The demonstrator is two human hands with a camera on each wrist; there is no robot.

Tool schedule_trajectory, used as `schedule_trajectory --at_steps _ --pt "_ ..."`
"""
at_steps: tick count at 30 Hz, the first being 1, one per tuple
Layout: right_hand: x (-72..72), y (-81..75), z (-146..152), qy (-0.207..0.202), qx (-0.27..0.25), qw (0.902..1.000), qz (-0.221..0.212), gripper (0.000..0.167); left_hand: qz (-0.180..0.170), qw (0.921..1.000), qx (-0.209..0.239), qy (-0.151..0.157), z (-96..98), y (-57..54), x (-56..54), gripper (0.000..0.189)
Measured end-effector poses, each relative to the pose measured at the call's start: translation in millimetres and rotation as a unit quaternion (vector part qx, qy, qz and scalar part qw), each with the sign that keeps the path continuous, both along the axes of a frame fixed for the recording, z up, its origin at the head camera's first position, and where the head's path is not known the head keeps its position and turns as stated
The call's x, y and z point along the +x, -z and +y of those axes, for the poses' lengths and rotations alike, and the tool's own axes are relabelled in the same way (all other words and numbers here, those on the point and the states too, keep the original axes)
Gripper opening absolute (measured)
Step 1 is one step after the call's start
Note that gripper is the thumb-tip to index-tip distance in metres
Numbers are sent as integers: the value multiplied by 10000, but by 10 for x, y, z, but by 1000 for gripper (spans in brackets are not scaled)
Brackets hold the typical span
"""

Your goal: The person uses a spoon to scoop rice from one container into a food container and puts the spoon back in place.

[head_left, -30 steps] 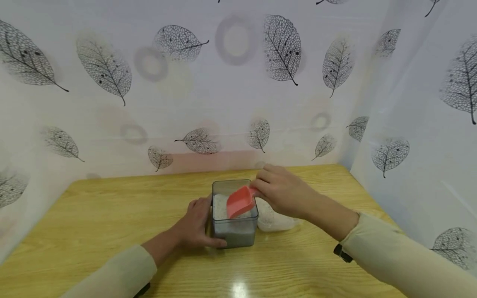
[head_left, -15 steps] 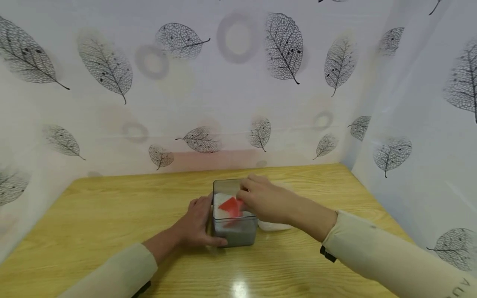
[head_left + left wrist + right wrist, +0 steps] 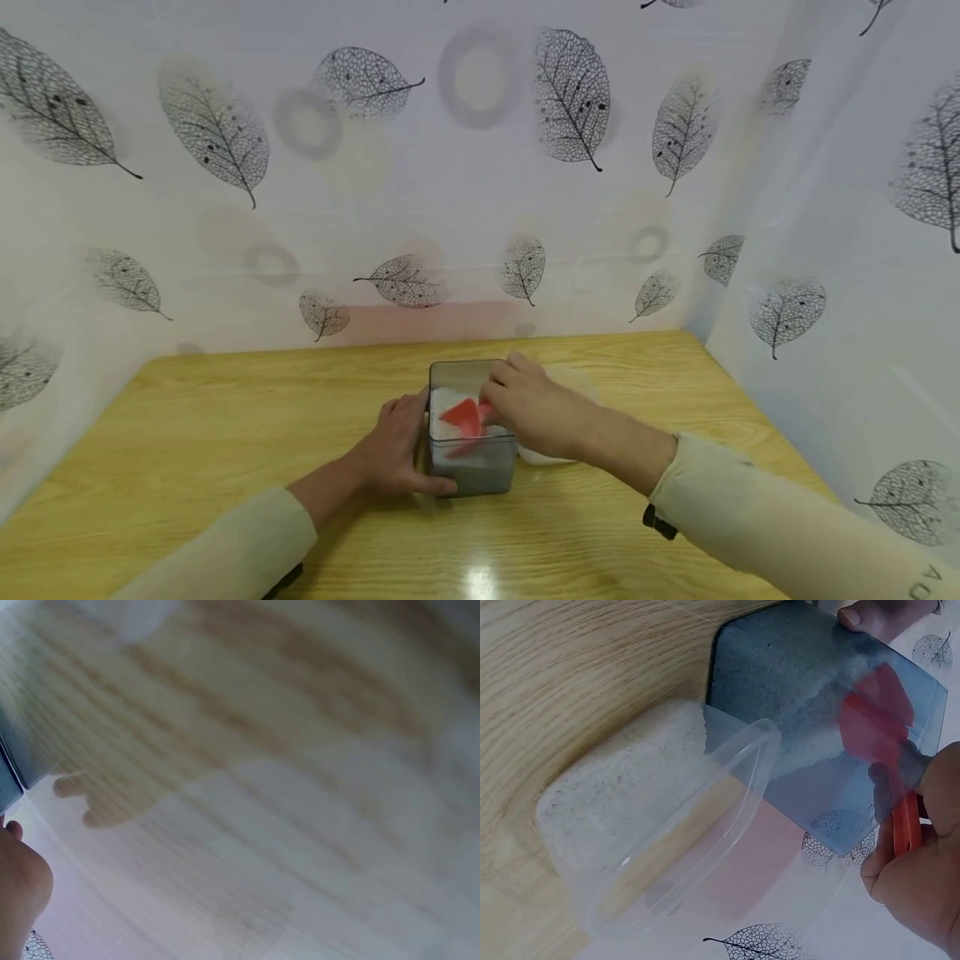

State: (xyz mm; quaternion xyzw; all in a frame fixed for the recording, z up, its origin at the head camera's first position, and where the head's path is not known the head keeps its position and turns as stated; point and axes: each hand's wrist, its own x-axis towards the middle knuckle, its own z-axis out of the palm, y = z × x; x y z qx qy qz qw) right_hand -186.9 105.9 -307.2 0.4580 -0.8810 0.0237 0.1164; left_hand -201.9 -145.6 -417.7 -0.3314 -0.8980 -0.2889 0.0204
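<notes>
A grey see-through bin (image 3: 477, 477) stands on the table, partly filled with white, rice-like grains (image 3: 447, 402). My left hand (image 3: 392, 452) grips its left side, thumb on the front wall and fingers towards the back. My right hand (image 3: 542, 410) holds the handle of a red scoop (image 3: 462, 416). The scoop's head is down inside the bin at the grains; in the right wrist view the red scoop (image 3: 877, 720) shows through the tinted wall. The left wrist view catches only a corner of the bin (image 3: 7, 776) and part of a hand.
Right of the bin sits a clear plastic tub (image 3: 641, 795) with white grains in it, half hidden behind my right forearm in the head view. The wooden table (image 3: 247, 417) ends at a leaf-patterned curtain (image 3: 480, 192) behind and on the right.
My right hand has moved left and lowered the scoop from over the bin's rim into the bin. During the last half second it barely moves. My left hand keeps its place.
</notes>
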Motion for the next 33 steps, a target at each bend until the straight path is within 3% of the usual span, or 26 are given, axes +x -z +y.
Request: schedule_trajectory --at_steps 17,24,33 --pt "40 52 54 370 -410 9984 -143 19 -9 9999 109 48 0 17 -17 123" --pt "41 81 86 516 -841 9949 -215 18 50 10000 63 49 8 20 -19 125" --pt "27 160 171 663 -1614 9834 -504 16 40 10000 -43 0 -18 34 -19 126"
